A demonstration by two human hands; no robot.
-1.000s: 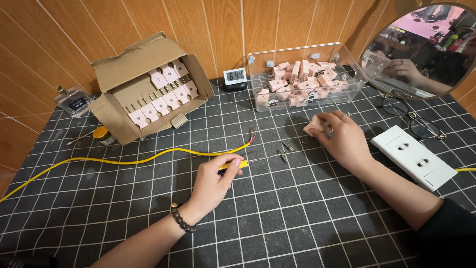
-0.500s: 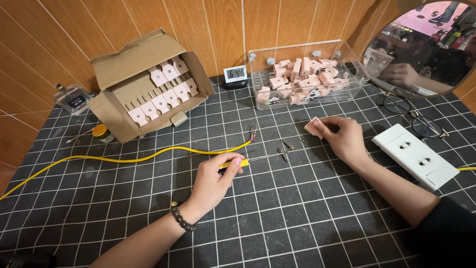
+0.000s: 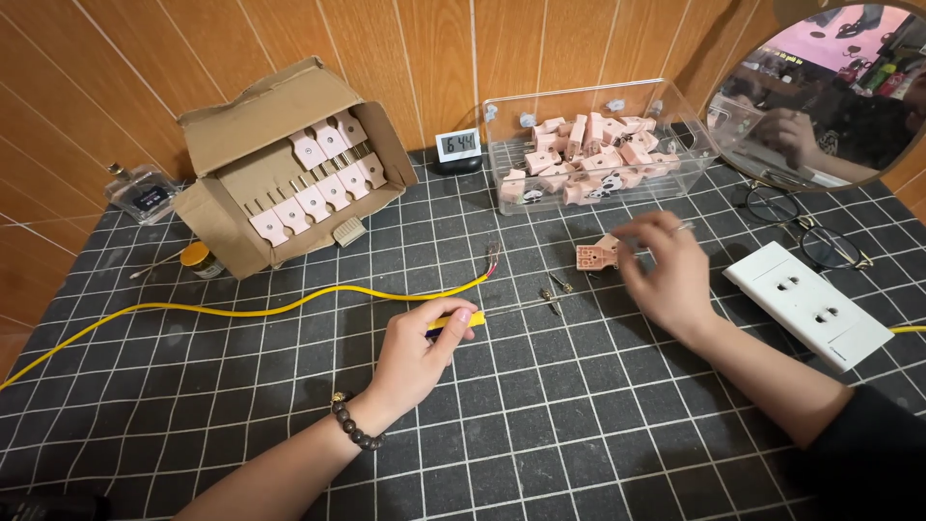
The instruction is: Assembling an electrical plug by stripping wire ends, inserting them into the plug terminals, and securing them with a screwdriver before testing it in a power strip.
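Left hand (image 3: 417,345) is pinching a yellow-handled screwdriver (image 3: 461,320) flat on the gridded mat (image 3: 540,434); right hand (image 3: 666,275), fingers loosely curled, is fingertip-gripping a pink terminal block (image 3: 595,256), seemingly for fitting.

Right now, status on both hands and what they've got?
Left hand pinching yellow-handled screwdriver on the mat. Right hand fingering small pink connector piece. Loose screws and yellow wire between them.

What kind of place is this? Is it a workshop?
Probably a small home workbench for assembling electrical parts. A cardboard box and a clear bin hold many pink parts, a yellow wire lies across the gridded mat, and a white socket plate sits nearby.
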